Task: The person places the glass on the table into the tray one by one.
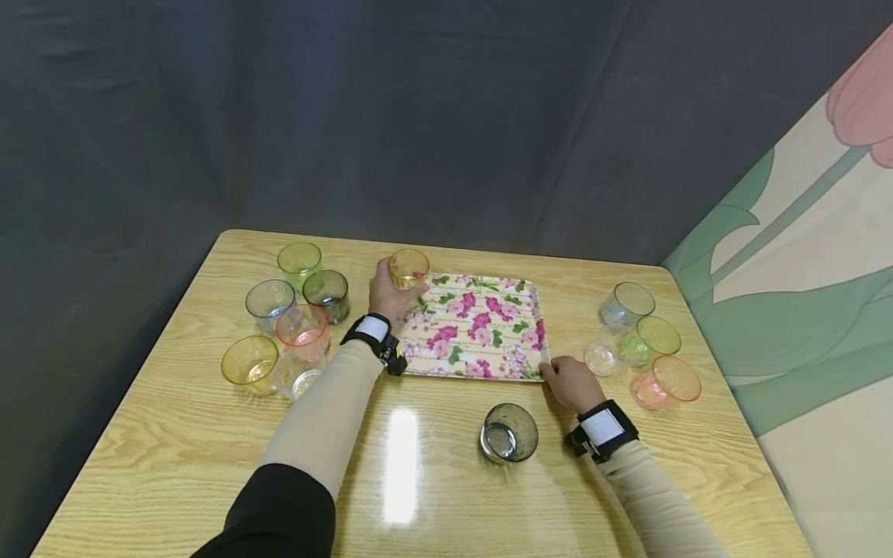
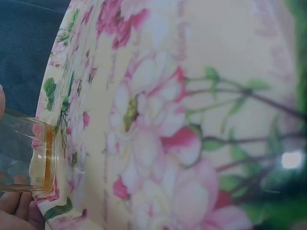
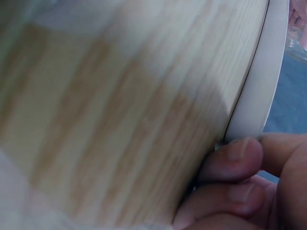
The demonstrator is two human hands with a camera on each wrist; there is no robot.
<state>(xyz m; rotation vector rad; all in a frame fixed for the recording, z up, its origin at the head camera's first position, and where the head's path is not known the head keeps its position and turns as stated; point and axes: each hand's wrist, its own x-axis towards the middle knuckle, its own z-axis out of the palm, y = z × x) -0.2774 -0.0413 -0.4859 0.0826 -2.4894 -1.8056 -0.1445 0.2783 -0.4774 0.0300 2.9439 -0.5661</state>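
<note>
In the head view my left hand [image 1: 393, 294] holds a yellow glass [image 1: 408, 267] by its side, at the far left corner of the floral tray [image 1: 481, 329]. The left wrist view shows the glass's amber rim [image 2: 49, 158] close against the tray's edge, with fingers [image 2: 19, 206] around the glass. At the tray's near right corner, my right hand [image 1: 575, 384] pinches the rim. Up close in the right wrist view, curled fingers [image 3: 230, 163] meet the pale tray rim [image 3: 261, 81]. A dark grey glass [image 1: 509, 434] stands in front of the tray.
Left of the tray stand several tumblers, among them a green glass [image 1: 300, 262], a dark glass [image 1: 326, 296], a red glass [image 1: 303, 329] and a yellow glass [image 1: 249, 364]. On the right are a blue-grey glass [image 1: 626, 306], a clear glass [image 1: 601, 358], a green glass [image 1: 652, 341] and a pink glass [image 1: 666, 382].
</note>
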